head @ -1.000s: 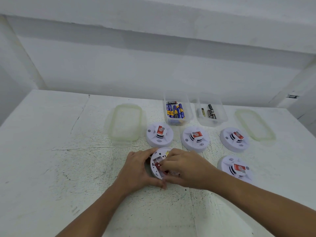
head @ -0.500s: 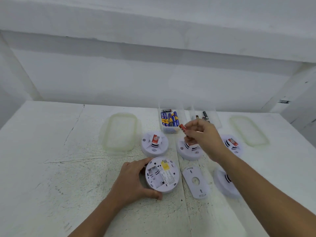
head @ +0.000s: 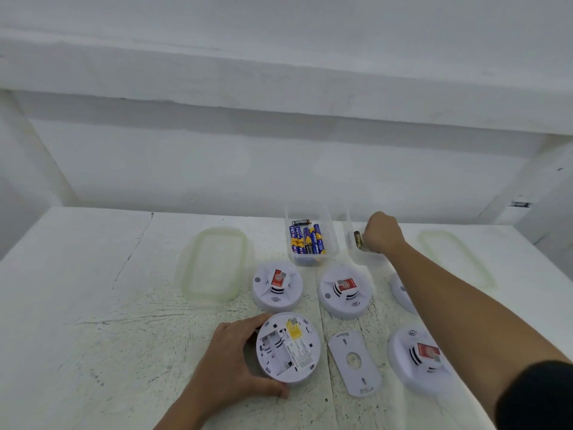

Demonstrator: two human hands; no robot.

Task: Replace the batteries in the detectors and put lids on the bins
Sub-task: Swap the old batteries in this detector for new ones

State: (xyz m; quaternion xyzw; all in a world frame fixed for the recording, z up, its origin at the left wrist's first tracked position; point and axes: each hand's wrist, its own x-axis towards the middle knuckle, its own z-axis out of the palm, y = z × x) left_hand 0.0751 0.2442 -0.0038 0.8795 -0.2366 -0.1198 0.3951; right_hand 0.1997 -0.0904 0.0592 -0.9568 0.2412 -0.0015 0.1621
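Note:
My left hand [head: 229,358] grips the left rim of an upturned white detector [head: 288,347] whose battery bay lies open and empty. Its loose back cover [head: 355,363] lies just to the right. My right hand [head: 383,232] is curled into a fist inside the clear right bin [head: 348,226], beside a gold used battery [head: 358,240]. The battery it carried is hidden inside the fingers. The clear left bin [head: 310,262] holds several blue batteries [head: 305,240].
Three more detectors [head: 277,285] [head: 344,291] [head: 415,358] sit face up on the white table, and a fourth [head: 401,293] is half hidden by my right forearm. Translucent lids lie flat at the left [head: 186,274] and the far right [head: 455,259].
My right hand pulled a battery out of the open detector, carried it back and right, and now sits in the right bin. The cover came off. My left hand stayed on the detector.

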